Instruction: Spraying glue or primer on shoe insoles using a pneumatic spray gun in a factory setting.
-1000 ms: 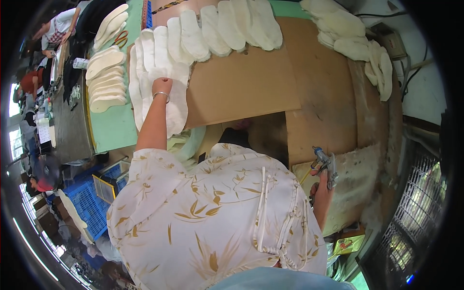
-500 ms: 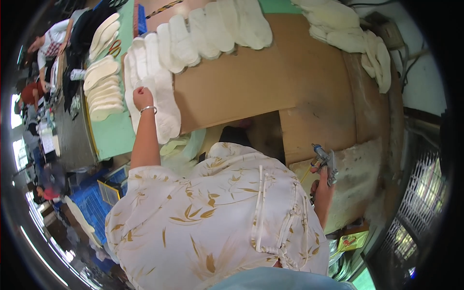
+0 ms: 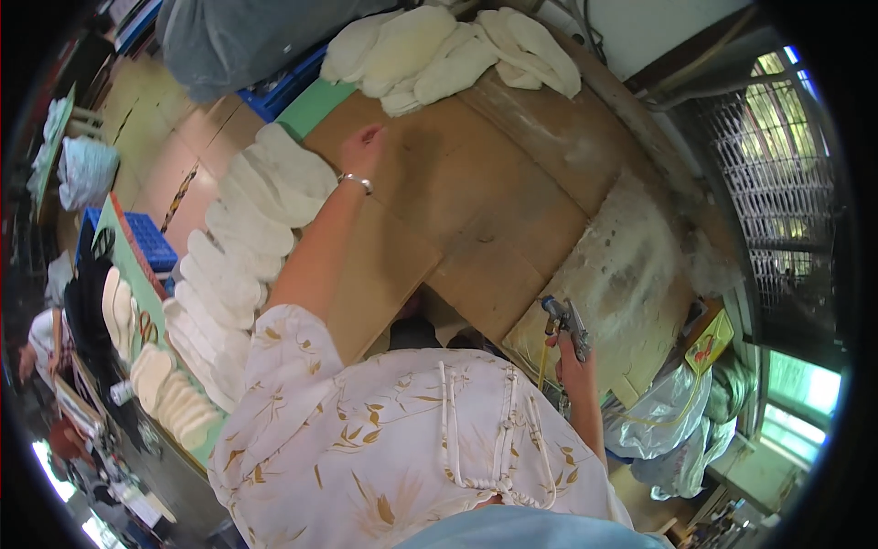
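My left hand [image 3: 364, 151], a bracelet at its wrist, is held over the brown cardboard [image 3: 512, 192] with its fingers curled in. Nothing shows between them. Beside that arm, a slanting row of overlapping white insoles [image 3: 247, 220] lies along the cardboard's left edge. Beyond my left hand is a loose heap of white insoles [image 3: 412, 55]. In my right hand [image 3: 574, 366] is a metal spray gun [image 3: 574, 328] with a blue part and a yellow hose, held over a stained pale board [image 3: 622, 265].
Cream insoles [image 3: 174, 393] and orange-handled scissors [image 3: 146, 327] rest on a green surface at the left. A blue crate [image 3: 142, 240] stands beyond them. Silvery plastic bags [image 3: 660, 412] are at the right, below a barred window [image 3: 777, 174]. A person [image 3: 41, 348] is at the far left.
The view has turned to the right. My left hand has moved from above the white insoles to above the cardboard, near the heap. My right hand still holds the spray gun.
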{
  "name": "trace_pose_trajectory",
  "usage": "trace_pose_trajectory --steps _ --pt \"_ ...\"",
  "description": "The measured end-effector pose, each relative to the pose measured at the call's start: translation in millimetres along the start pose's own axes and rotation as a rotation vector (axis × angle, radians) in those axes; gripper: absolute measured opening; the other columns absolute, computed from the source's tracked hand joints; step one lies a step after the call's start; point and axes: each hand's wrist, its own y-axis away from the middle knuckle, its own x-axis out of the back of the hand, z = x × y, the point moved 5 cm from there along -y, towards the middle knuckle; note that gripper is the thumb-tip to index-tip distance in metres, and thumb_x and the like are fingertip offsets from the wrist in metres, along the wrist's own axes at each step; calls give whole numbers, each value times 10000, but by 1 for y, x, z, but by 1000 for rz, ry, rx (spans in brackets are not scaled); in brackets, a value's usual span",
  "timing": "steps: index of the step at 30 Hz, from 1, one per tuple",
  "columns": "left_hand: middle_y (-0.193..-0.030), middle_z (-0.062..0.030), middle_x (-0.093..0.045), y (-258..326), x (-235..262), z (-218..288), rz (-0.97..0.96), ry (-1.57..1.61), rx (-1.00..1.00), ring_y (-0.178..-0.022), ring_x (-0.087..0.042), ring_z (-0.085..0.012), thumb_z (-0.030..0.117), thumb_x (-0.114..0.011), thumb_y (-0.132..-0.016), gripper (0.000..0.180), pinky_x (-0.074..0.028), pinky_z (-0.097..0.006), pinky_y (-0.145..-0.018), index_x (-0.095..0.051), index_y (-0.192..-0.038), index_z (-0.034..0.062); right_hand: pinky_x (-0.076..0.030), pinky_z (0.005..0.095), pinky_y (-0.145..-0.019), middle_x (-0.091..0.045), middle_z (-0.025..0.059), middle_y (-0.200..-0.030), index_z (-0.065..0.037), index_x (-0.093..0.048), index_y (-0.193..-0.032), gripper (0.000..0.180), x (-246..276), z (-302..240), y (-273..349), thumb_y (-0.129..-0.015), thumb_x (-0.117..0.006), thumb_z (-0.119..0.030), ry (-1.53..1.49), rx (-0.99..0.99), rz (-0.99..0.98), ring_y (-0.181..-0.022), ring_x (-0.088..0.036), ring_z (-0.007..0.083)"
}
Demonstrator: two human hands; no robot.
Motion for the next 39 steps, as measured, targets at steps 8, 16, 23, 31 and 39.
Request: trace_pose_trajectory --steps 8,16,23,31,39 --pt "-923 -189 -611 -107 -126 -30 27 13 347 -733 -612 -260 178 -602 -716 448 -506 -323 -631 -530 -1091 -55 -294 210 -454 -459 -49 -569 -36 -633 -808 252 15 23 36 -833 -559 -276 -55 -114 246 -504 -388 31" --pt "-855 -95 -604 -66 -127 51 96 -497 -265 -696 -602 -253 206 -595 -755 181 -483 -350 -645 -644 -892 98 -252 200 -358 -429 -52 -488 -62 -605 -794 202 18 47 44 -865 -510 -226 -65 -36 304 -375 -356 24" --pt "-841 -64 -592 89 -92 59 -294 -1097 -608 -669 -594 -299 212 -553 -777 82 -479 -421 -591 -600 -815 157 -266 194 -420 -461 -61 -571 -38 -618 -837 217 26 34 42 -850 -556 -246 -183 -172 229 -467 -374 13" --pt "-996 -178 -578 104 -66 -10 -41 -733 -199 -899 -569 -318 312 -676 -691 452 -457 -360 -765 -585 -992 -13 -243 190 -405 -441 -73 -550 -44 -621 -842 228 25 40 37 -851 -562 -265 -178 -118 206 -448 -355 10" --pt "-784 -47 -602 70 -80 -61 -352 -355 326 -605 -548 -116 314 -613 -787 347 -460 -266 -510 -614 -971 20 -239 190 -421 -437 -77 -565 -44 -623 -847 259 36 57 52 -853 -568 -298 -203 -56 235 -478 -347 5"
